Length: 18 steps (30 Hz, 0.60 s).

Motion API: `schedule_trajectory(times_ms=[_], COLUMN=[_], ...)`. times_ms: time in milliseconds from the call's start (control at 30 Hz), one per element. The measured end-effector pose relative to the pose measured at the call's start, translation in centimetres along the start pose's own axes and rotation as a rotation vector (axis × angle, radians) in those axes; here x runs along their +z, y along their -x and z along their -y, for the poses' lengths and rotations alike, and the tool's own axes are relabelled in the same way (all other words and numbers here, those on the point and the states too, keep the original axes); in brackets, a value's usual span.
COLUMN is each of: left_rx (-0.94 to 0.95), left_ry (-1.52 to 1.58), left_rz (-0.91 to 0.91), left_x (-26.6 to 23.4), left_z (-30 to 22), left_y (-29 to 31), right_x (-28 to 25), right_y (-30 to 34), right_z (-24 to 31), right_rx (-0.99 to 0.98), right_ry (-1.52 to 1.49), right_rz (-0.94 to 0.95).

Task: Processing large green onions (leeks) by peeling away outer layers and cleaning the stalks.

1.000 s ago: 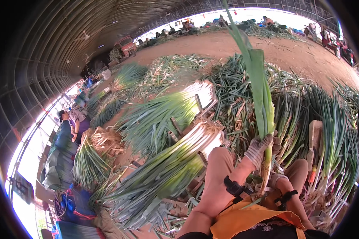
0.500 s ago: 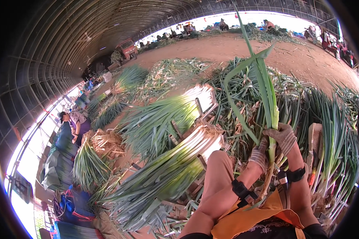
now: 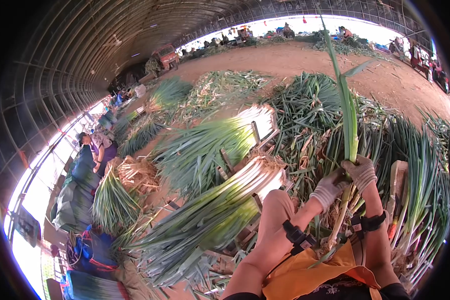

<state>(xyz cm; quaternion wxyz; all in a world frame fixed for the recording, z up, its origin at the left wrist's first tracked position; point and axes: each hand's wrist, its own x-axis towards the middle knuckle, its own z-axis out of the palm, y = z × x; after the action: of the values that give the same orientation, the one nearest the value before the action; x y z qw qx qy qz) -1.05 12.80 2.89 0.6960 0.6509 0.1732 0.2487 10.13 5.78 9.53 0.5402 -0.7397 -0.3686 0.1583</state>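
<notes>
Upright in front of me stands a long green onion [image 3: 351, 135], its green leaves rising high and its pale stalk running down to roots near my orange apron [image 3: 305, 272]. My right hand [image 3: 361, 172], in a striped knit glove, is closed round the stalk. Just below and to the left, my gloved left hand [image 3: 331, 190] is closed against the same stalk; its fingertips are partly hidden there. Black straps with small devices circle both wrists.
Bundled green onions [image 3: 210, 205] lie on wooden racks at my left, roots toward me. Loose green onions [image 3: 415, 165] lean at my right beside a wooden post [image 3: 397, 185]. Leaf scraps [image 3: 310, 107] are heaped ahead. Another person [image 3: 100, 150] bends over bundles at the far left.
A long leaf that drooped left from the green onion no longer hangs there. My left hand has turned and pulled slightly away from the stalk. The view has shifted a little.
</notes>
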Motion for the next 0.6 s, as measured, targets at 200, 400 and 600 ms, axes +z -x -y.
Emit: schedule_trajectory(times_ms=[200, 400, 600], left_rx=[0.089, 0.195, 0.314], left_ry=[-0.853, -0.777, -0.937], left_rz=[-0.133, -0.073, 0.321], left_x=[1.5, 0.6, 1.6], left_z=[-2.6, -0.9, 0.8], left_y=[1.3, 1.1, 3.6], right_x=[0.3, 0.6, 0.0], right_y=[0.5, 0.0, -1.8], right_z=[-0.1, -0.5, -2.5], right_rx=[-0.058, -0.063, 0.158], right_ry=[0.192, 0.168, -0.025], right_rz=[-0.03, -0.04, -0.004])
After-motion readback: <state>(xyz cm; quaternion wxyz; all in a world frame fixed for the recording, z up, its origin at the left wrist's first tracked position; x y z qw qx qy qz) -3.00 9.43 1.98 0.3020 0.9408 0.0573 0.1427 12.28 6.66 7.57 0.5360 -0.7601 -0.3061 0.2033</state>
